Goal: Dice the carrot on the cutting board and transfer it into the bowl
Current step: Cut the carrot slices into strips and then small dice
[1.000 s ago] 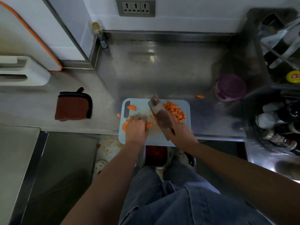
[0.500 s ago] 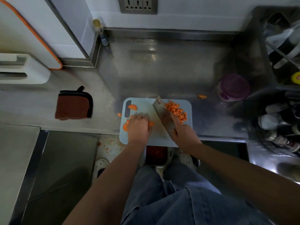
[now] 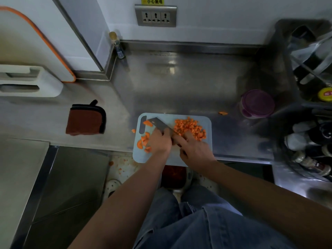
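Steel counter [image 3: 188, 83], hands over board [image 3: 208, 150]

On a pale board [image 3: 206, 150] at the steel counter's [image 3: 188, 83] edge, the right hand [image 3: 195, 152] grips a cleaver [image 3: 159, 125] angled toward the far left, while the left hand [image 3: 159, 141] presses on carrot slices [image 3: 143, 141]. Diced carrot [image 3: 190, 127] is heaped on the board's far right. A purple tub [image 3: 256, 103] stands right; a brown cloth [image 3: 85, 120] lies left.

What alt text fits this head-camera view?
A person's right hand holds a cleaver on a pale cutting board, while the left hand gathers carrot slices. Diced carrot is piled at the board's right; a lidded purple container stands further right.
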`<state>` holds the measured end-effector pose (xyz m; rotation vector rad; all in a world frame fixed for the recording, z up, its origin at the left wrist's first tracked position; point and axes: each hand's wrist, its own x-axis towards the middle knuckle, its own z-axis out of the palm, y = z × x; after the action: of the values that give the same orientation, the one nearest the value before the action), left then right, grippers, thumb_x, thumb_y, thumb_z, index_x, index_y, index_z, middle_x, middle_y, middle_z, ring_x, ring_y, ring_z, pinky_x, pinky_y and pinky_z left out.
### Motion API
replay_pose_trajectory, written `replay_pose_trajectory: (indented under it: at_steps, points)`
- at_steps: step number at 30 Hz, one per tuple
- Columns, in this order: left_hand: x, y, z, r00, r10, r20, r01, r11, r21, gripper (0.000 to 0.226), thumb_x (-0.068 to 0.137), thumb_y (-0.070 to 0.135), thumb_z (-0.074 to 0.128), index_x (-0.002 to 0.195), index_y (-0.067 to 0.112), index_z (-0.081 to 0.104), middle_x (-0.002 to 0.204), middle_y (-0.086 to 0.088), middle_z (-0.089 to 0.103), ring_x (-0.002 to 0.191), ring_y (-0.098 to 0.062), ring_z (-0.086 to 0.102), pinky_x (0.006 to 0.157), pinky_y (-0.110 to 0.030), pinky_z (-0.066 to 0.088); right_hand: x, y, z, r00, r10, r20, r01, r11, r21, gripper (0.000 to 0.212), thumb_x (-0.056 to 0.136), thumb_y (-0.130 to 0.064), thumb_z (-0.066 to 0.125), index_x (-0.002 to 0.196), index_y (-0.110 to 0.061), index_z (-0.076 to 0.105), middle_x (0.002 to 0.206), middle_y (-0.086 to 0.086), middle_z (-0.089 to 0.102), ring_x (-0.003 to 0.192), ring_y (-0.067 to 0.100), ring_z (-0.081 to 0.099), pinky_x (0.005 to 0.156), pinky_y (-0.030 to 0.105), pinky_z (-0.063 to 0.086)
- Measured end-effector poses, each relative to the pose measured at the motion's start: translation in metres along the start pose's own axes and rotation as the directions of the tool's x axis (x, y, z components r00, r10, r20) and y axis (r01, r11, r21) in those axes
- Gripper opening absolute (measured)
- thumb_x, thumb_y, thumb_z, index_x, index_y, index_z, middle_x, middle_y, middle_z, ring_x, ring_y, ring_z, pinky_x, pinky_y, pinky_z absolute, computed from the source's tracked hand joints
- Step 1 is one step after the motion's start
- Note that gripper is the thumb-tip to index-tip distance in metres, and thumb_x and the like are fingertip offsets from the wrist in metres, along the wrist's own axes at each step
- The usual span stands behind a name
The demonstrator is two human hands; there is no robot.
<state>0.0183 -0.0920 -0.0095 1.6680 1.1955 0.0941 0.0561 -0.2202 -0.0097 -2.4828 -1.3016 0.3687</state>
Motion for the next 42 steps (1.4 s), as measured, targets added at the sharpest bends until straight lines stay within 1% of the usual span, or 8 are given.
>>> replay_pose_trajectory:
  at_steps: [3,9,12,17,22,34,37,42]
  points:
    - [0.002,-0.003,-0.003,0.997,-0.058,-0.058,0.06,0.998,0.036,0.03,0.1,0.023,0.042,0.091,-0.001,0.058,0.083,-0.012,0.056,0.079,-0.027,0.052,0.067,-0.033,0.035,-0.002,0.006,0.001,0.999,-0.001,0.039,-0.007,0.979,0.203,0.04,0.094,-0.036,0.051,0.132,-0.023,0.049,0.122,0.004,0.051,0.087,0.024,0.061,0.066,0.036,0.05]
    - [-0.001,0.0,-0.005,0.995,-0.098,0.006,0.098,0.989,-0.108,0.028,0.101,0.023,0.04,0.088,0.003,0.054,0.067,-0.005,0.05,0.061,-0.019,0.05,0.046,-0.024,0.037,0.008,0.018,-0.009,0.956,0.287,-0.062,-0.233,0.87,0.434,0.028,0.093,-0.024,0.06,0.121,-0.022,0.058,0.123,0.0,0.056,0.103,0.015,0.054,0.086,0.03,0.049]
    - [-0.005,0.005,-0.002,0.994,-0.093,0.054,0.1,0.984,-0.148,0.021,0.099,0.018,0.041,0.087,0.005,0.053,0.07,-0.008,0.053,0.059,-0.02,0.051,0.037,-0.019,0.035,0.021,0.012,-0.009,0.983,0.178,-0.05,-0.139,0.89,0.434,0.027,0.09,-0.019,0.065,0.117,-0.017,0.063,0.116,0.002,0.058,0.096,0.006,0.048,0.08,0.0,0.034]
    - [-0.006,0.007,-0.002,0.993,-0.076,0.09,0.091,0.98,-0.178,0.029,0.099,0.013,0.041,0.07,0.012,0.047,0.064,-0.006,0.049,0.052,-0.016,0.045,0.031,-0.015,0.033,0.036,0.016,-0.003,0.988,0.151,-0.024,-0.133,0.929,0.344,0.012,0.09,-0.008,0.06,0.1,-0.01,0.067,0.105,0.007,0.062,0.096,0.02,0.058,0.075,0.016,0.034]
    - [0.001,0.003,-0.008,0.991,-0.106,0.084,0.123,0.965,-0.232,0.032,0.099,0.018,0.041,0.068,0.012,0.047,0.059,-0.01,0.052,0.046,-0.022,0.048,0.04,-0.026,0.037,0.045,0.033,-0.005,0.963,0.27,-0.011,-0.256,0.925,0.282,0.011,0.09,-0.008,0.06,0.097,-0.007,0.069,0.113,0.013,0.062,0.106,0.029,0.056,0.086,0.035,0.044]
    - [0.011,0.001,-0.007,0.994,-0.106,-0.01,0.101,0.97,-0.222,0.034,0.099,0.026,0.04,0.068,0.015,0.05,0.063,-0.008,0.055,0.06,-0.027,0.054,0.055,-0.038,0.044,0.039,0.034,-0.009,0.957,0.286,-0.041,-0.259,0.912,0.318,0.01,0.089,-0.011,0.059,0.098,-0.016,0.062,0.108,0.002,0.061,0.094,0.02,0.059,0.077,0.035,0.048]
    - [0.01,0.003,-0.01,0.99,-0.087,-0.106,0.07,0.984,-0.162,0.04,0.102,0.028,0.036,0.067,0.014,0.048,0.063,-0.006,0.052,0.066,-0.026,0.054,0.06,-0.042,0.043,0.035,0.023,-0.016,0.977,0.212,-0.033,-0.183,0.906,0.382,0.012,0.094,-0.022,0.057,0.103,-0.018,0.064,0.081,-0.012,0.055,0.07,0.007,0.053,0.065,0.022,0.041]
    - [0.004,0.009,-0.013,0.974,-0.071,-0.215,0.063,0.997,-0.045,0.034,0.101,0.023,0.039,0.1,-0.004,0.059,0.09,-0.021,0.065,0.087,-0.032,0.06,0.075,-0.033,0.042,0.023,0.002,-0.018,0.993,0.058,0.105,-0.076,0.981,0.178,0.053,0.084,-0.063,0.057,0.124,-0.028,0.051,0.089,-0.008,0.059,0.078,0.01,0.054,0.066,0.029,0.042]
